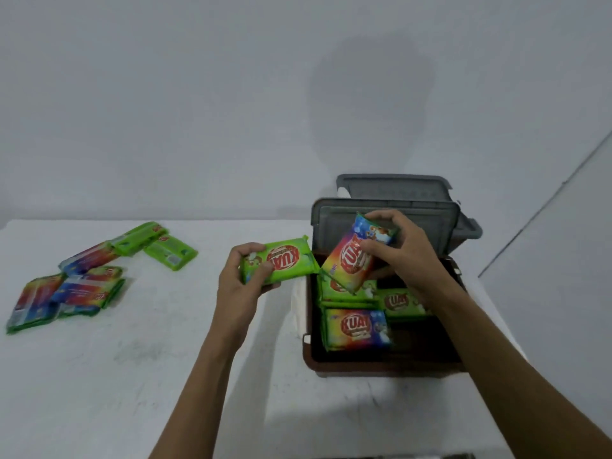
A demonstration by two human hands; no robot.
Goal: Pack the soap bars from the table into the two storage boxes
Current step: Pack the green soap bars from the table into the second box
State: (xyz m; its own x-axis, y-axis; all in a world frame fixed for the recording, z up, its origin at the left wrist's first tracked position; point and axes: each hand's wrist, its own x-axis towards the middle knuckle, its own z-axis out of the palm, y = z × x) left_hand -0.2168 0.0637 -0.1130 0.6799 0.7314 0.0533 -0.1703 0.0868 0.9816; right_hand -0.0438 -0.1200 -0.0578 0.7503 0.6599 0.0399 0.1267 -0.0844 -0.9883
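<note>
**Soap packing partway through: one box part filled, a heap left to pack**

View from the head, looking down at a white table (132, 359). At the right stands a brown plastic storage box (308, 329), its grey lid (384, 220) raised at the back. At least three wrapped soap bars lie inside: two green ones (344, 289) along the far side and a rainbow-coloured one (356, 327) nearer the viewer. Much of the box floor shows dark and bare.

The right grip (400, 246) pinches a rainbow-wrapped soap bar (351, 260) by its upper end, fingers and thumb curled round it. The bar hangs tilted over the far left corner of the open box. The left grip (241, 276) is closed round one end of a green-wrapped soap bar (281, 260), held level just left of the box and above the table.

Behind the raised lid, a second grey plastic box (397, 185) shows only in part; its contents are hidden.

Well apart at the far left, a loose heap of unpacked bars (82, 279), green and rainbow, roughly eight, lies on the table. By this showing, under half the job is done.
</note>
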